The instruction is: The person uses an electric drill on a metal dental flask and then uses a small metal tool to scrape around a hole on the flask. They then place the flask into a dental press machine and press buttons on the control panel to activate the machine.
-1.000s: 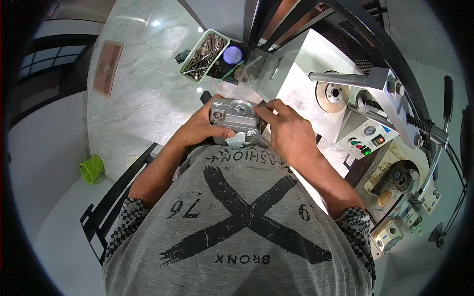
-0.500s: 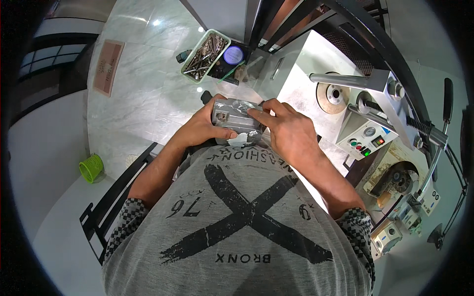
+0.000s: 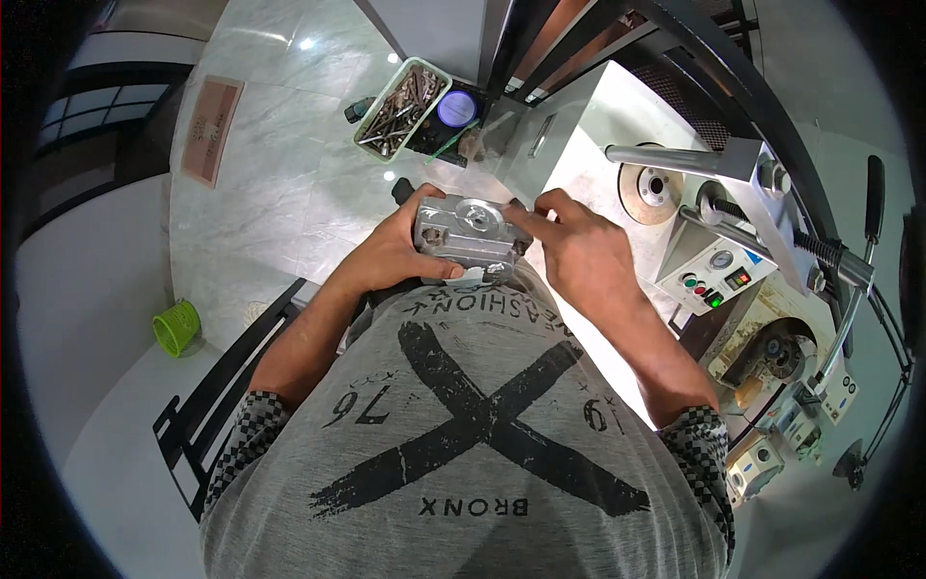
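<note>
I hold a grey cast-metal housing (image 3: pixel 466 234) in front of my chest, over the floor and the edge of a white workbench. It is blocky, with a round boss on its top face. My left hand (image 3: pixel 391 256) cups it from the left and underneath, thumb along its lower edge. My right hand (image 3: pixel 579 253) grips its right end, with fingertips resting on the top face near the round boss. Both forearms come up from my grey printed T-shirt.
A green tray (image 3: pixel 398 110) of metal parts sits on the marble floor ahead, with a round purple lid (image 3: pixel 456 108) beside it. On the white workbench (image 3: pixel 579 145) stand a disc (image 3: pixel 649 188) and a machine with a button panel (image 3: pixel 716 280). A black chair frame (image 3: pixel 224 381) and a green basket (image 3: pixel 177 326) are at left.
The housing has been turned and tilted slightly in my hands. My right-hand fingers have shifted from its right side onto its top face. My left hand keeps its hold.
</note>
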Demonstrator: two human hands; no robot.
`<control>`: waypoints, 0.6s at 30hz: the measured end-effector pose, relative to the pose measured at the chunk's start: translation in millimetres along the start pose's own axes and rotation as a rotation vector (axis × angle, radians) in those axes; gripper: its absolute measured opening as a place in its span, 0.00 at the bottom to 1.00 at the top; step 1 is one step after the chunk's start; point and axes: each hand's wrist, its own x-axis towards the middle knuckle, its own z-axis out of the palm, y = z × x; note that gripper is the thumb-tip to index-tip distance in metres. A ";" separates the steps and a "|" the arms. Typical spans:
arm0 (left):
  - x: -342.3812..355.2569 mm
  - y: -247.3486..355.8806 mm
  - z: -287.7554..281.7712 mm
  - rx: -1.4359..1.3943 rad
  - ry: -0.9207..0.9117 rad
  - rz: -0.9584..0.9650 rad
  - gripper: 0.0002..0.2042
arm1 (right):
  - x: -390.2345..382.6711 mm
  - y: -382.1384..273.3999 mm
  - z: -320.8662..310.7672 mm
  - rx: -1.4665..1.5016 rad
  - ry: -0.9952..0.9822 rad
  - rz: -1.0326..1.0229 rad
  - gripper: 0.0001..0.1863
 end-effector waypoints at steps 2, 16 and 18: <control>-0.7 3.2 1.7 0.011 0.001 -0.004 0.48 | -2.8 2.0 -0.7 -0.024 0.013 0.030 0.24; -2.6 5.5 4.3 0.062 0.065 0.002 0.46 | -5.6 -3.5 21.9 0.276 0.076 0.306 0.22; -1.1 6.2 4.2 0.060 0.046 -0.023 0.45 | -0.6 -5.7 17.9 0.513 -0.063 0.356 0.22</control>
